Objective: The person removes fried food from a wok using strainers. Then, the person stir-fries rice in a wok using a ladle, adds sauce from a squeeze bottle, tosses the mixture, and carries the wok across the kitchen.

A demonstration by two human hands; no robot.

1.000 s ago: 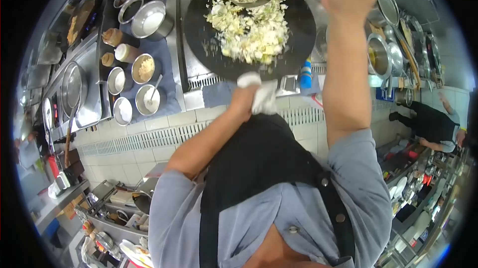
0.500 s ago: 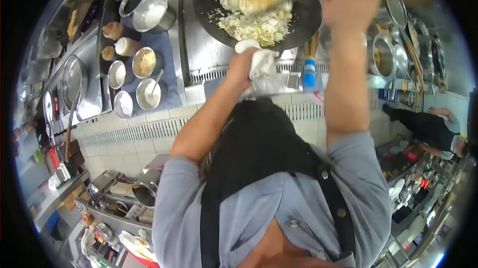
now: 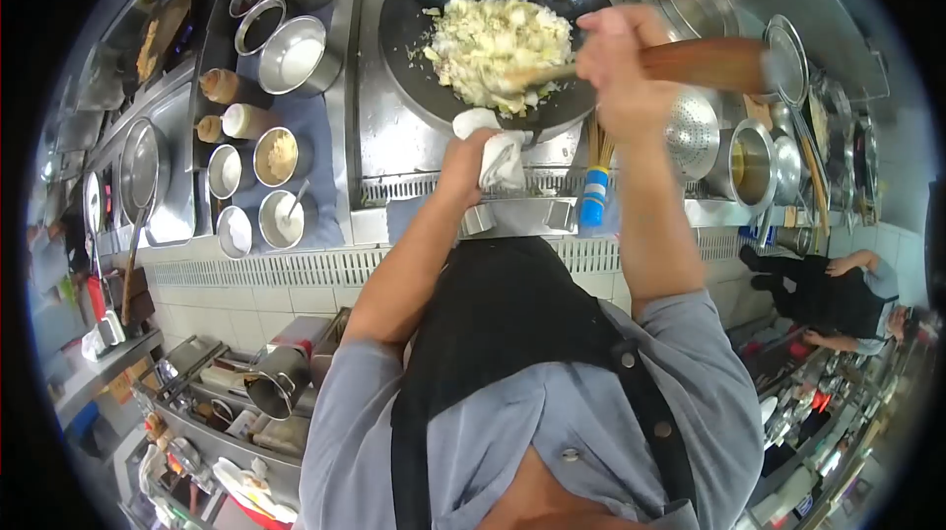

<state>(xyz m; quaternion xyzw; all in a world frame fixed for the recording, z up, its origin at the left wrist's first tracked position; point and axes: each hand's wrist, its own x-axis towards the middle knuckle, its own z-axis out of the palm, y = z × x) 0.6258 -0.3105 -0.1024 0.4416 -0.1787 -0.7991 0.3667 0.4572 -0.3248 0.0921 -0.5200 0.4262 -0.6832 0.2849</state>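
A black wok stands on the steel stove, with pale chopped food heaped in its middle. Wrapped round the near edge of the wok through a folded white cloth is my left hand. Over the wok's right edge, my right hand is closed on a ladle with a thick wooden handle. The ladle's far end lies in the food and is smeared by motion. A blue-banded bamboo brush is below my right hand.
Several metal bowls and sauce bottles stand on a blue cloth at the left. A perforated strainer and a steel pot are at the right. Another person in a black apron is at the far right.
The food has dropped from a blurred toss into a heap in the wok. My right hand has moved left and down with the ladle. The other person's arm has shifted.
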